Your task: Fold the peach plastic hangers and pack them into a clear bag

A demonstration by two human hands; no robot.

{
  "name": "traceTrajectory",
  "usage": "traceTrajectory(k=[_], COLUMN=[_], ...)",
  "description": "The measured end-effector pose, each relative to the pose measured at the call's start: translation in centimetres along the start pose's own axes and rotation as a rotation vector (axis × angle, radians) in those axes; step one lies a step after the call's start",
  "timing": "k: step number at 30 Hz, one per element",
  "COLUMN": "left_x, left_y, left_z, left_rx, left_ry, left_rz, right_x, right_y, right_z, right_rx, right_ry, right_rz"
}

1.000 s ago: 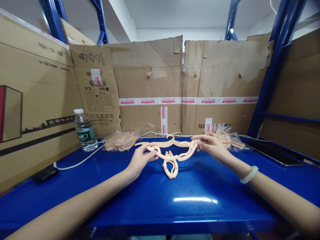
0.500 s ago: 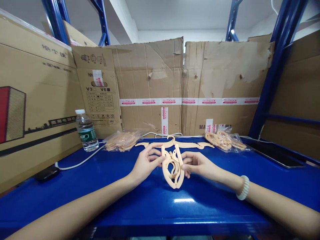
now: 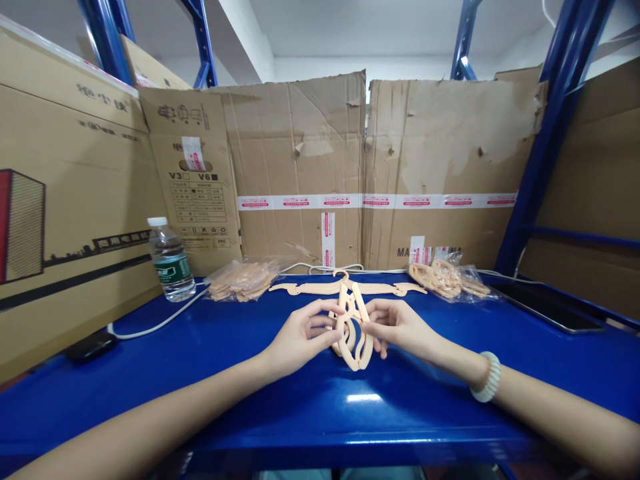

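Two hands in the head view, both yours, are holding one thing between them: a pale folded hanger [image 3: 361, 305]. It is sitting nearer to you than the open hanger [image 3: 314, 289], in front of that hanger's middle. Your left hand [image 3: 303, 337] is pinching one side edge between thumb and fingers; your right hand [image 3: 403, 330] is gripping the opposite edge likewise. Palms are standing apart, the piece bridging them. Whether its lower tip is touching the blue table [image 3: 425, 400], you cannot tell.

What looks like another folded piece [image 3: 337, 349] is mostly hiding behind it, also on your side of the open hanger. A left bag [image 3: 245, 280] of pale pieces is lying just beside the open hanger's left end, a right bag [image 3: 443, 280] beside its right end. Well left of it, a water bottle [image 3: 171, 267] is standing.

Handling, by judgement: you are probably dealing with light, hard, slightly slick plastic, its joints likely swinging. Broad outer edges are offering the surest hold; thin inner curves are looking easiest to snap under twisting.
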State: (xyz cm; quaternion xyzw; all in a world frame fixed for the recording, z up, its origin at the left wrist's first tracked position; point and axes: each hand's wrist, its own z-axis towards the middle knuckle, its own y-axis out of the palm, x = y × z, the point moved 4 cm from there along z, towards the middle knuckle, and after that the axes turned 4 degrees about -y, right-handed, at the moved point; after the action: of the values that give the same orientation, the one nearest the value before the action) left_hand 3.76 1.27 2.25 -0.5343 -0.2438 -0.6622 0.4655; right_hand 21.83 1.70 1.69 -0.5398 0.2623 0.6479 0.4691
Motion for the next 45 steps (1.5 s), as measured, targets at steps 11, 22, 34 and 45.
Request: traceTrajectory(k=[11, 22, 34, 45], left_x=[-0.5, -0.7, -0.4, 0.2], left_y=[-0.1, -0.6, -1.1, -0.7], left_z=[0.3, 0.3, 0.3, 0.0], left_rx=[-0.015, 0.101, 0.169, 0.032], left_ry=[-0.035, -0.04, -0.042, 0.184], left_rz=[-0.057, 0.016, 0.088, 0.592], right_x=[-0.5, 0.2, 0.1, 0.4], right_y=[0.2, -0.1, -0.1, -3.4], right_z=[-0.1, 0.1, 0.0, 0.2], right_rx=[-0.057, -0.071, -0.082, 0.109], right_ry=[-0.023, -0.016, 0.032, 0.163], right_rz=[0.046, 0.076, 0.087, -0.122])
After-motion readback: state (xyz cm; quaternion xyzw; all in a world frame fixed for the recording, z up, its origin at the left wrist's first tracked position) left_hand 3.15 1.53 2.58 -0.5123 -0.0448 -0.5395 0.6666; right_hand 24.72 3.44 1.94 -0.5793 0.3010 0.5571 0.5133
